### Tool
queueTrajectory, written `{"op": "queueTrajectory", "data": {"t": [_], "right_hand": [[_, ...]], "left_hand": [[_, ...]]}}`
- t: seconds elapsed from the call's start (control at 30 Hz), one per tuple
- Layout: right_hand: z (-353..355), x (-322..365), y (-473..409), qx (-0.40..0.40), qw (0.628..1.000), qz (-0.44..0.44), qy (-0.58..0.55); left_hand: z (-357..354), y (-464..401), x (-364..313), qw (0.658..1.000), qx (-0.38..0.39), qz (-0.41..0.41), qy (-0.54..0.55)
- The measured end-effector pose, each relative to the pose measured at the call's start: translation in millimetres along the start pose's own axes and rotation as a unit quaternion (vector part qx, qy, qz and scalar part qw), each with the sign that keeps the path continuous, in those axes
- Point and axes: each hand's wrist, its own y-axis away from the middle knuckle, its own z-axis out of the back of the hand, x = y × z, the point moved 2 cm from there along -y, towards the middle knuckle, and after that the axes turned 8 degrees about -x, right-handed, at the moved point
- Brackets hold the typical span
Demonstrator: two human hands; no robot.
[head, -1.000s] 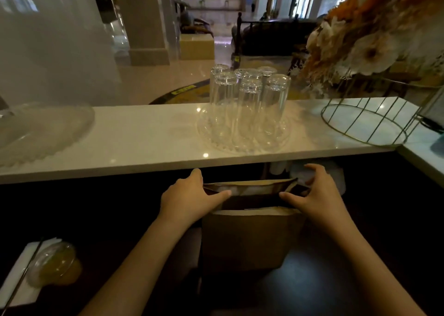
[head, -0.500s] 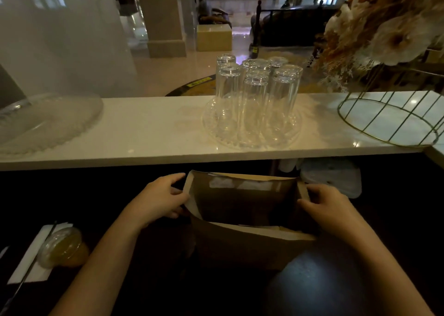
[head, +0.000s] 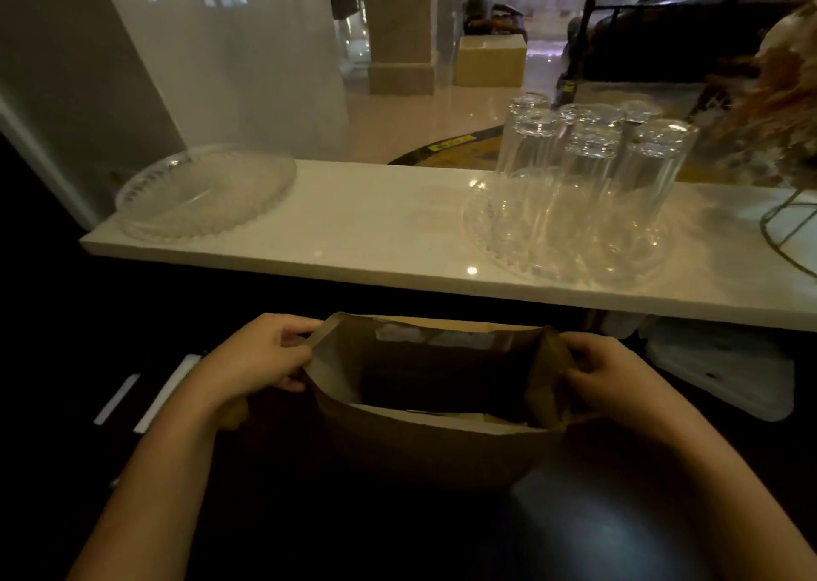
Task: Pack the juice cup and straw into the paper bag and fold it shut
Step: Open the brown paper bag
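Hands sit at the two ends of the paper bag (head: pixel 424 443), which stands upright on the dark surface (head: pixel 619 536) with its mouth pulled wide. The left hand (head: pixel 261 355) pinches the left edge of the rim between thumb and curled fingers; the right hand (head: pixel 605 373) grips the right side fold the same way. The mouth runs left to right between them, so its long axis lies across the body, and the opening faces up and slightly toward the camera. Something pale shows low inside the bag, but what it is cannot be told.

Neither the juice cup nor the straw can be made out for certain. Two pale strips (head: pixel 168 392) lie on the surface just beyond the left forearm, well left of the bag; whether one is the straw or its wrapper is unclear.

Judging by that, whatever is to go in lies to the left, so the left hand is the nearer one to fetch it, while the right could keep the mouth open. Letting go of one side may let the rim sag.

Behind, a white counter (head: pixel 353 235) carries a glass platter (head: pixel 203 191) and upturned glasses (head: pixel 583 169), clear of the work.
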Motion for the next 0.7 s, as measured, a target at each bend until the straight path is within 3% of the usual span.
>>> {"op": "queueTrajectory", "data": {"t": [0.33, 0.7], "right_hand": [[-78.6, 65.4, -24.9, 0.026, 0.999, 0.030, 0.016], [-107.8, 81.9, -24.5, -0.017, 0.999, -0.005, 0.051]], "left_hand": [[71.2, -6.7, 61.6, 0.997, -0.068, 0.019, 0.017], [95.1, -33.6, 85.6, 0.999, -0.015, -0.027, -0.012]]}}
